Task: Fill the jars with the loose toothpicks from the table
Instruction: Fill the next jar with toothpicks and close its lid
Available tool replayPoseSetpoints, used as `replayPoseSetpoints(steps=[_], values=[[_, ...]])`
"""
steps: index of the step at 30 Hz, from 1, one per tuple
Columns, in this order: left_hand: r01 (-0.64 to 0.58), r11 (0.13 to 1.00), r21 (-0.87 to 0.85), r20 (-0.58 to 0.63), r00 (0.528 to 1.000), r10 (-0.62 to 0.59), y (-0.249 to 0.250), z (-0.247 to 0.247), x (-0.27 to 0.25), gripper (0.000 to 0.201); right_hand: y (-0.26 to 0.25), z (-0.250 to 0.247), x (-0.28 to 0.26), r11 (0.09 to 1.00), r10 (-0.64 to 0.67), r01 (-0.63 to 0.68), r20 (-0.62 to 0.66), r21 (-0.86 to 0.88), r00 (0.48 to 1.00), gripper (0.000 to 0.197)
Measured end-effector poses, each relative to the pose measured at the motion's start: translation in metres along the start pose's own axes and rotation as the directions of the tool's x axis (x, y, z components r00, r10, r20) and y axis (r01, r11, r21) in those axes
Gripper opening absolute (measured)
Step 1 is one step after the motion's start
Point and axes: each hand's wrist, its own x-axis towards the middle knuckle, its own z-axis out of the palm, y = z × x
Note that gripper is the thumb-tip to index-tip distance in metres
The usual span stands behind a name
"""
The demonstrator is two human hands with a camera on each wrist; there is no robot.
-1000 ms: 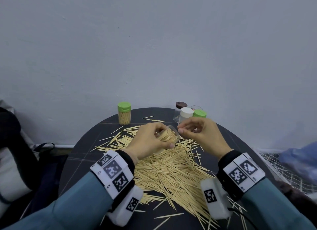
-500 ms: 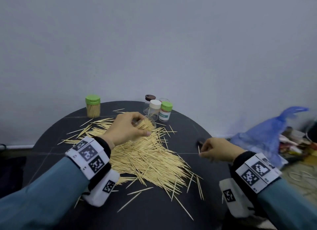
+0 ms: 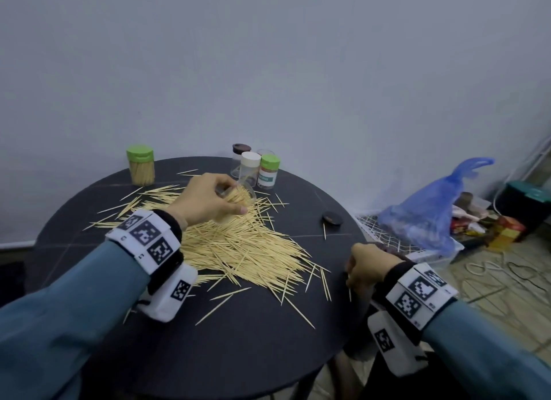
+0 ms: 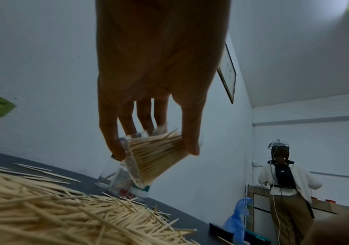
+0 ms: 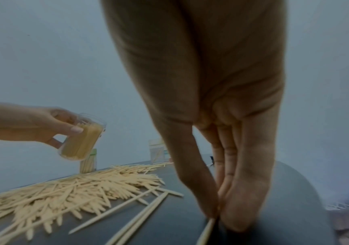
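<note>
Left hand raised above the far side of the table, fingers and thumb curled round a clear jar; jar tilted, mouth toward the right, packed nearly full, stick tips reaching the rim; no lid on it. Right hand low at the near right edge of the table, thumb and fingertips pressed together on a single toothpick lying on the surface.

Largest to smallest: round dark table; broad heap of toothpicks spread across the middle, with strays fanned toward the near edge; blue bag off the table to the right; green-lidded jar standing full at the far left; cluster of small jars at the far side, just behind the raised hand; dark lid lying alone right of the heap.

Risks, as judged: spillage from the tilted, uncapped jar if tipped further, since nothing bars the mouth; knocking of the cluster by the raised hand, given the closeness; loss of the pinched stick over the edge, given how near the rim it lies; slippage likely with so thin a stick; jamming on insertion probable, the jar being almost packed.
</note>
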Motion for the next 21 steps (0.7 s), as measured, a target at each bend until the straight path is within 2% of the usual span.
replayPoseSetpoints(steps=[3,8,10,13,16,18,21], values=[[0.002,1.0,0.011,-0.009,1.0,-0.002,-0.001,-0.001,0.0,0.052,-0.013,0.001,0.002,0.998,-0.049,0.049,-0.014,0.043,0.999,0.014],[0.003,1.0,0.021,-0.012,1.0,-0.003,-0.003,-0.002,-0.001,0.054,-0.038,0.002,0.008,0.984,-0.145,0.145,-0.006,0.106,0.989,0.017],[0.003,1.0,0.018,-0.013,1.0,-0.003,-0.002,-0.003,-0.002,0.054,-0.046,-0.002,0.004,0.981,-0.164,0.158,0.045,0.11,0.985,0.031],[-0.001,1.0,0.017,-0.015,1.0,0.001,-0.002,-0.003,-0.003,0.052,-0.051,-0.009,-0.009,0.994,-0.107,0.109,0.175,0.0,0.979,0.052],[-0.002,1.0,0.029,-0.008,1.0,0.002,-0.002,-0.002,-0.003,0.052,-0.053,-0.01,-0.016,0.99,-0.06,0.088,0.229,-0.114,0.972,0.051],[-0.002,0.999,0.036,0.0,1.0,0.002,-0.003,-0.002,-0.003,0.053,-0.054,-0.009,-0.017,0.987,-0.075,0.104,0.219,-0.123,0.973,0.049],[-0.007,0.999,0.044,0.003,1.0,0.006,-0.003,-0.002,-0.002,0.053,-0.059,-0.01,-0.018,0.99,-0.093,0.111,0.189,-0.091,0.978,0.056]])
